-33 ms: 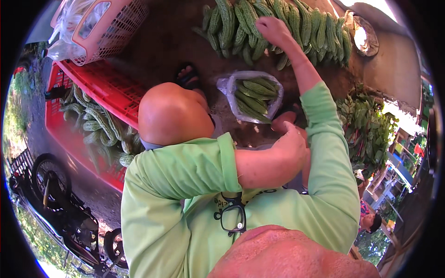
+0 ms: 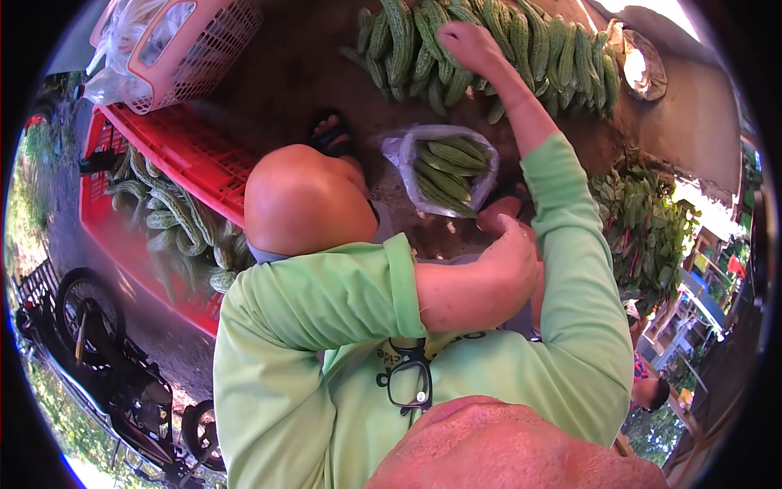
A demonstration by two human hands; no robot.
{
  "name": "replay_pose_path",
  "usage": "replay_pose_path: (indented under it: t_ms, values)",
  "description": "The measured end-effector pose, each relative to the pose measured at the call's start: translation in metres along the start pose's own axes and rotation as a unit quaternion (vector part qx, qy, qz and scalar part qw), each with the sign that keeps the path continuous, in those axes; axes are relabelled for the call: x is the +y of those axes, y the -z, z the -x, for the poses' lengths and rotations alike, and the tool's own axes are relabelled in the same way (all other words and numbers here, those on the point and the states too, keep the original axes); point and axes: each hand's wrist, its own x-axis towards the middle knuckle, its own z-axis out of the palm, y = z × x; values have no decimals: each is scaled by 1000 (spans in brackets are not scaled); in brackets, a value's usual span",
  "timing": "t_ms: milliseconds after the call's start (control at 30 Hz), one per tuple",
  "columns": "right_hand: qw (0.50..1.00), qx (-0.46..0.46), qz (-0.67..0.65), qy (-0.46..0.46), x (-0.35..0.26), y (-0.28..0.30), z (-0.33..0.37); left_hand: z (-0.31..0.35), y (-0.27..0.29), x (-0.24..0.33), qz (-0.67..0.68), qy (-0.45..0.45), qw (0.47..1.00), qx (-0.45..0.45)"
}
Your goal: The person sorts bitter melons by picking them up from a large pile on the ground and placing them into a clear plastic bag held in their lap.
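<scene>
A long row of green bitter gourds (image 2: 521,41) lies heaped on the ground at the far side. Over its left half reaches my right hand (image 2: 468,45), fingers curled down; whatever they may hold is hidden beneath them. Between my feet stands a clear plastic bag (image 2: 397,155), its mouth spread wide, with several bitter gourds (image 2: 448,167) inside. My left hand (image 2: 520,248) rests near my right leg, just behind the bag, beside my right sleeve. Its thumb side shows, but the other fingers are mostly hidden.
To the left, a red crate (image 2: 147,269) holds more bitter gourds (image 2: 175,212). A pink basket (image 2: 199,61) with plastic bags stands beyond it. Leafy greens (image 2: 643,228) lie on the right, near a rolled-down sack (image 2: 643,65). A motorcycle (image 2: 114,383) is parked at far left.
My right hand has shifted slightly left and away from me over the bitter gourds. My left hand and the bag stay where they were.
</scene>
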Motion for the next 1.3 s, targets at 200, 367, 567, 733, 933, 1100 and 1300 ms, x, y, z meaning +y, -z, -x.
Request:
replay_pose_path:
  t_ms: [200, 367, 567, 733, 933, 1100, 1300]
  values:
    - [994, 53, 92, 17, -28, -61, -80, -6, 5, -6, 56, 17, 995, -77]
    - [997, -43, 46, -31, -56, -68, -120, 22, 18, -23, 62, 115, 988, -84]
    - [983, -62, 170, -27, -38, -80, -137, 31, 30, -47, 82, 60, 989, -109]
    - [975, -169, 114, -92, -41, -64, -156, 32, 19, -46, 85, 106, 990, -36]
    - [997, -46, -47, -48, -58, -42, -124, 18, 8, -54, 171, 69, 979, -84]
    - [964, -32, -256, -56, -44, 44, -60, 32, 5, -64, 71, 189, 972, 116]
    - [785, -35, -616, 62, -21, 147, 60, 58, 59, -127, 33, 387, 858, 336]
